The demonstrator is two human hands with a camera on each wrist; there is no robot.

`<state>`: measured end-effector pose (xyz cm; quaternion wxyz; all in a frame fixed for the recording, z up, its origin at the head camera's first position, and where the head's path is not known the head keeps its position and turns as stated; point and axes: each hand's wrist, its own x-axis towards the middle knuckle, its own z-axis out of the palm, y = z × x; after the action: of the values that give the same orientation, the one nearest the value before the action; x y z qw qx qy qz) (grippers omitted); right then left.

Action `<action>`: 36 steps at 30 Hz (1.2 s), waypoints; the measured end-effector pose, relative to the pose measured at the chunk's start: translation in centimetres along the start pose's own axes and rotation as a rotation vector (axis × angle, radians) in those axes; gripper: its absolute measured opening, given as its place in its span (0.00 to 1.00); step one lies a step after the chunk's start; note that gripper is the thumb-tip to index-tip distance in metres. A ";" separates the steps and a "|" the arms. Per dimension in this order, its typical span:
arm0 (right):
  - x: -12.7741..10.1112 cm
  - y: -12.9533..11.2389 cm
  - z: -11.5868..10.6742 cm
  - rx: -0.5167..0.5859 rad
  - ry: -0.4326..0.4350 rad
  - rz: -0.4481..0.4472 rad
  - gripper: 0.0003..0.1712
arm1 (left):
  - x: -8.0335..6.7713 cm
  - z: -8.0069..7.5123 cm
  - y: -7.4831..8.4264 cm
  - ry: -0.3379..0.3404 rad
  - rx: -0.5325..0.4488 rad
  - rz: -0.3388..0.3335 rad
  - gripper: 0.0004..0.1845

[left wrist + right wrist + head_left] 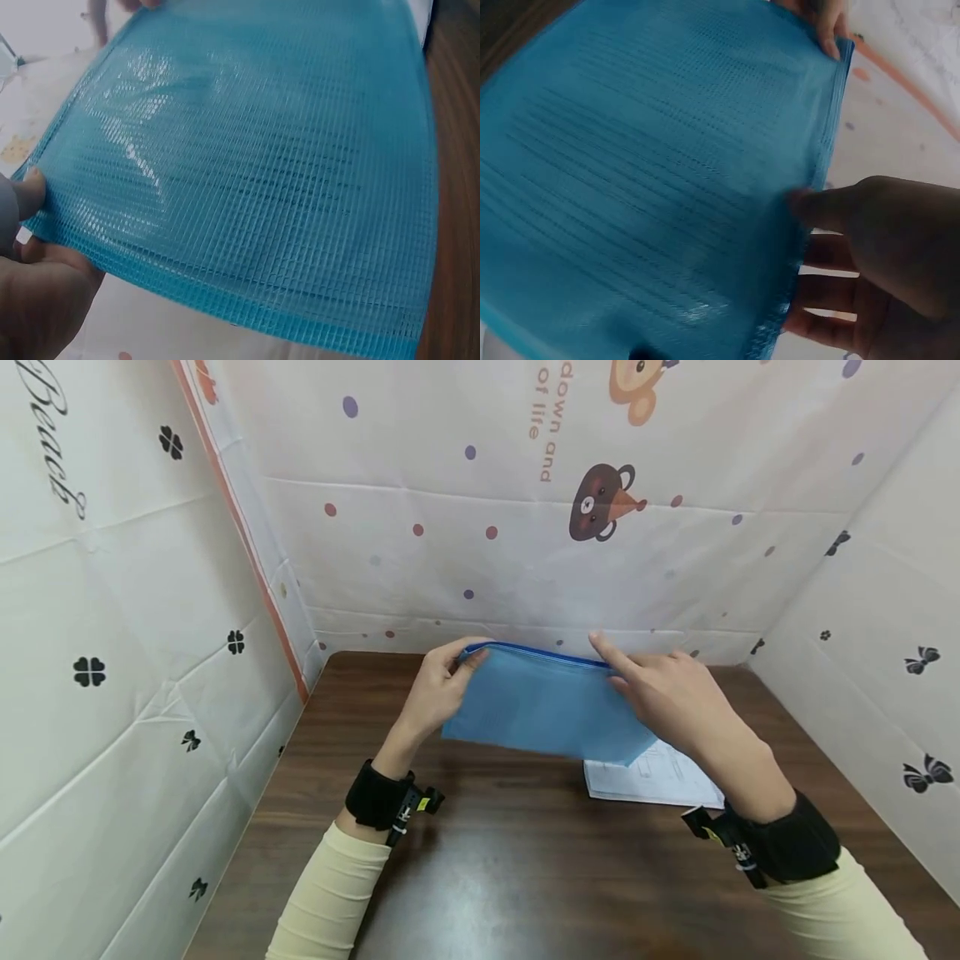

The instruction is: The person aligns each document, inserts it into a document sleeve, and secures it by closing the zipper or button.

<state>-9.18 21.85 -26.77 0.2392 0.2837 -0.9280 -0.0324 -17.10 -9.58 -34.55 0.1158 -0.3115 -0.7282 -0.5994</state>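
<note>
A blue mesh zipper pouch is held up above the table, its darker blue zipper edge on top. My left hand pinches the top left corner, thumb in front. In the left wrist view, the pouch looks flat, and part of my left hand shows at its edge. My right hand holds the zipper edge near the right end, index finger extended. The right wrist view shows that hand's thumb on the near face and other fingers behind the edge. Whether anything is inside cannot be made out.
A white paper booklet with line drawings lies on the dark wooden table, partly covered by the pouch and right hand. Printed white cloth walls stand at the back and both sides. Each wrist wears a black strap with a small camera.
</note>
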 end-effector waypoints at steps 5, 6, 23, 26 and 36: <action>-0.3 -0.4 -0.5 0.007 -0.007 -0.051 0.13 | 0.1 0.0 0.3 -0.014 -0.010 0.022 0.16; -0.3 -0.4 -0.6 0.004 -0.011 -0.053 0.12 | 0.1 0.0 0.3 -0.010 -0.016 0.030 0.16; -1.4 0.5 1.6 0.448 0.414 0.208 0.11 | 0.2 -0.8 -1.1 0.217 -0.172 -0.235 0.55; -1.7 -0.1 2.6 0.602 0.457 0.327 0.11 | 0.3 -1.1 -1.2 0.035 -0.340 -0.239 0.44; -2.4 -0.8 5.9 0.953 0.420 0.456 0.11 | 0.2 -1.0 -0.6 0.072 -0.249 -0.141 0.22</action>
<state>-9.79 22.04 -33.14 0.2650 0.1529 -0.8103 0.4998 -17.88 -10.50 -34.68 0.0599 -0.2501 -0.6635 -0.7026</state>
